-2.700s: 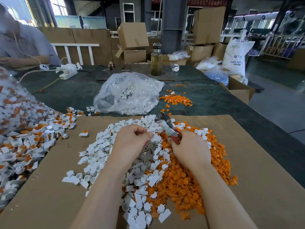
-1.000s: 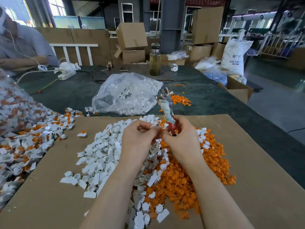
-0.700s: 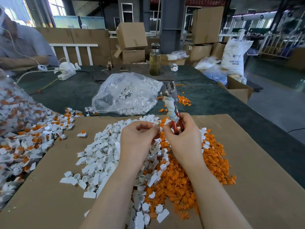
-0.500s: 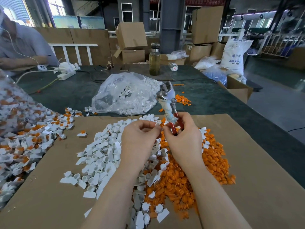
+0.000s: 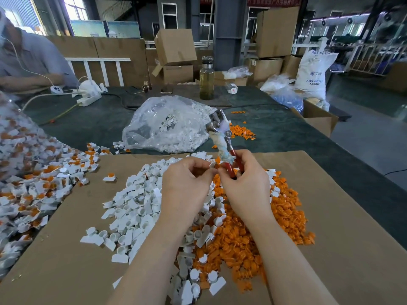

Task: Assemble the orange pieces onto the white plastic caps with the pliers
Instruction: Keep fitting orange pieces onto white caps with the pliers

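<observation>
Red-handled pliers (image 5: 222, 139) in right hand (image 5: 246, 183); left hand (image 5: 187, 181) pinches white cap (image 5: 212, 165).

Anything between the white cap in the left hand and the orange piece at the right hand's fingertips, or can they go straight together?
Nothing visible stands between them. The left hand pinches the white cap right beside the orange piece at the right hand. The pliers point up and away, clear of the joint.

White plastic caps (image 5: 134, 208) heaped left on cardboard, orange pieces (image 5: 246, 238) heaped right, piles touching. Pliers (image 5: 220, 137) red-handled, tilted upright, metal head up, above piles.
</observation>
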### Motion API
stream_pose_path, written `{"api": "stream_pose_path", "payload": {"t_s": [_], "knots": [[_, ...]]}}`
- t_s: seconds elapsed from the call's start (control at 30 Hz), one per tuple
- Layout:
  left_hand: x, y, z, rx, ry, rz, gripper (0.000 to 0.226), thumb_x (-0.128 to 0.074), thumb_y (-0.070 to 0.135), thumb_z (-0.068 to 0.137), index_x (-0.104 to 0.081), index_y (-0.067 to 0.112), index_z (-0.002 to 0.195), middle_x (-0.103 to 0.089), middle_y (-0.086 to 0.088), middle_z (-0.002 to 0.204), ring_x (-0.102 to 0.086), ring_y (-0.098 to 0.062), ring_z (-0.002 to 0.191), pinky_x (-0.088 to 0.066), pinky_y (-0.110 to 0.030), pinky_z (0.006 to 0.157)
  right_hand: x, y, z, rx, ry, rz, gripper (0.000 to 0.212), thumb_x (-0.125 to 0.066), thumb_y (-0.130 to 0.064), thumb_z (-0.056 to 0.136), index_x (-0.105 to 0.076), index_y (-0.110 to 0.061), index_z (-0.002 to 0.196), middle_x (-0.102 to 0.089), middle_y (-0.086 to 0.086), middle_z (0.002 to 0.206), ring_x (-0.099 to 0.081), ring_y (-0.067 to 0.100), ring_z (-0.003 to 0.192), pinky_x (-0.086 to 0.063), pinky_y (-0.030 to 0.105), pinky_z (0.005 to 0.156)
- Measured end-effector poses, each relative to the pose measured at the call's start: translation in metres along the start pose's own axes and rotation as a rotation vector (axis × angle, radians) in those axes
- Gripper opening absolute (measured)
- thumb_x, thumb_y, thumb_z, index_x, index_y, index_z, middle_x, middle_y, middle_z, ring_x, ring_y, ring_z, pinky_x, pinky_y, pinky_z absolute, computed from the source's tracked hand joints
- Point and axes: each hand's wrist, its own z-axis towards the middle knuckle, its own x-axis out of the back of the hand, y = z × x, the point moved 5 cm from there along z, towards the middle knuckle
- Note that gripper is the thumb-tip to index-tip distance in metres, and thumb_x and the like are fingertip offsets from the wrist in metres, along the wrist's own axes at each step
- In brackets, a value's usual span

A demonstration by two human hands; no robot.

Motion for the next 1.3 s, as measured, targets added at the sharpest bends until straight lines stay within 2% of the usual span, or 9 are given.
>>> {"api": "stream_pose_path", "payload": {"t_s": [0.27,0.5,0.63,0.8,0.93,1.0,1.13,1.17,1.3], "knots": [[0.003,-0.004,0.003,0.040,-0.031,-0.148,0.010,-0.080,0.015,0.080,-0.073,0.021,0.078,-0.073,0.002,0.070,-0.065,-0.002,0.061,-0.049,-0.013,0.059,0.001,0.002,0.002,-0.082,-0.041,0.204,0.020,-0.071,-0.021,0.087,-0.061,-0.026,0.103,-0.068,-0.010,0.087,-0.062,0.000,0.075,-0.048,0.014,0.063],[0.003,-0.002,0.002,0.024,-0.011,-0.147,0.009,-0.080,0.018,0.080,-0.072,0.021,0.077,-0.073,0.001,0.072,-0.070,-0.013,0.070,-0.052,-0.014,0.062,0.004,-0.006,0.001,-0.042,-0.048,0.190,0.027,-0.071,-0.022,0.087,-0.052,-0.040,0.092,-0.068,-0.011,0.087,-0.063,0.002,0.077,-0.053,0.018,0.066],[0.002,-0.003,0.002,0.020,0.003,-0.122,0.011,-0.082,0.022,0.079,-0.072,0.019,0.078,-0.072,-0.001,0.072,-0.069,-0.015,0.071,-0.054,-0.019,0.064,0.004,-0.007,0.001,-0.036,-0.049,0.169,0.026,-0.070,-0.021,0.088,-0.053,-0.038,0.097,-0.068,-0.012,0.089,-0.064,0.003,0.078,-0.055,0.025,0.068],[0.003,-0.008,0.003,0.032,0.009,-0.147,0.008,-0.078,0.022,0.084,-0.072,0.018,0.080,-0.072,0.001,0.068,-0.067,-0.007,0.063,-0.052,-0.016,0.060,0.002,-0.006,0.002,-0.035,-0.109,0.205,0.017,-0.070,-0.022,0.089,-0.059,-0.030,0.100,-0.068,-0.011,0.087,-0.063,0.000,0.075,-0.047,0.013,0.060],[0.003,-0.014,0.006,0.124,-0.025,-0.333,0.007,-0.075,0.012,0.086,-0.070,0.014,0.080,-0.072,0.002,0.066,-0.070,-0.008,0.064,-0.053,-0.017,0.061,0.003,-0.003,0.003,-0.053,-0.277,0.313,0.017,-0.069,-0.016,0.089,-0.061,-0.029,0.097,-0.064,-0.023,0.075,-0.058,-0.004,0.067,-0.046,0.011,0.060],[0.002,-0.016,0.008,0.154,-0.035,-0.432,0.009,-0.073,0.007,0.086,-0.069,0.012,0.079,-0.071,0.002,0.064,-0.069,-0.010,0.063,-0.053,-0.018,0.060,0.003,0.000,0.002,-0.073,-0.359,0.350,0.018,-0.068,-0.012,0.088,-0.063,-0.028,0.096,-0.064,-0.020,0.074,-0.058,-0.002,0.067,-0.048,0.015,0.062],[0.004,-0.016,0.009,0.150,-0.028,-0.538,0.010,-0.070,0.003,0.086,-0.065,0.008,0.080,-0.069,0.002,0.064,-0.067,-0.010,0.060,-0.051,-0.016,0.058,-0.001,0.006,-0.001,-0.157,-0.466,0.352,0.015,-0.068,-0.012,0.086,-0.067,-0.024,0.095,-0.062,-0.008,0.075,-0.060,0.012,0.074,-0.056,0.042,0.076],[0.005,-0.015,0.009,0.140,-0.021,-0.542,0.010,-0.070,0.003,0.086,-0.065,0.008,0.080,-0.069,0.001,0.064,-0.066,-0.009,0.059,-0.051,-0.015,0.058,-0.002,0.006,-0.002,-0.154,-0.471,0.343,0.014,-0.068,-0.013,0.086,-0.067,-0.024,0.094,-0.062,-0.009,0.074,-0.060,0.012,0.074,-0.056,0.042,0.076],[0.007,-0.015,0.010,0.105,-0.009,-0.503,0.007,-0.070,0.003,0.087,-0.066,0.007,0.083,-0.068,0.001,0.066,-0.066,-0.007,0.058,-0.052,-0.015,0.058,-0.002,0.003,0.001,-0.078,-0.396,0.344,0.011,-0.068,-0.015,0.089,-0.067,-0.026,0.091,-0.065,-0.020,0.071,-0.060,-0.001,0.068,-0.048,0.011,0.063]]}}
